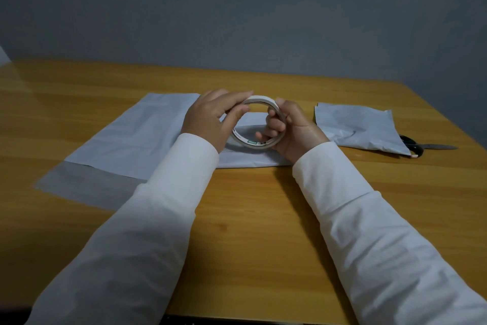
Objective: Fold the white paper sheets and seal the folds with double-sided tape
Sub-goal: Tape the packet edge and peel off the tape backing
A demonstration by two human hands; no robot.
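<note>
Head view: both hands hold one tape roll (259, 121) above the big sheet (126, 140), mid-table. The left hand (210, 117) pinches its top rim; the right hand (292, 127) hooks fingers through its hole. Bare table (250, 219) lies nearer. A second sheet (355, 127) covers one pair of scissors (421, 147) by the right edge.

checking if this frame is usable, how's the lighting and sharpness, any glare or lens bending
Head view: dim, bluish light, soft all over; the print on the tape roll is unreadable. A pale sheen lies on the table at far left. Wide-angle bending curves the table's edges. The scissors sit dark, half under the folded paper. The sleeves look smeared at the bottom.
</note>
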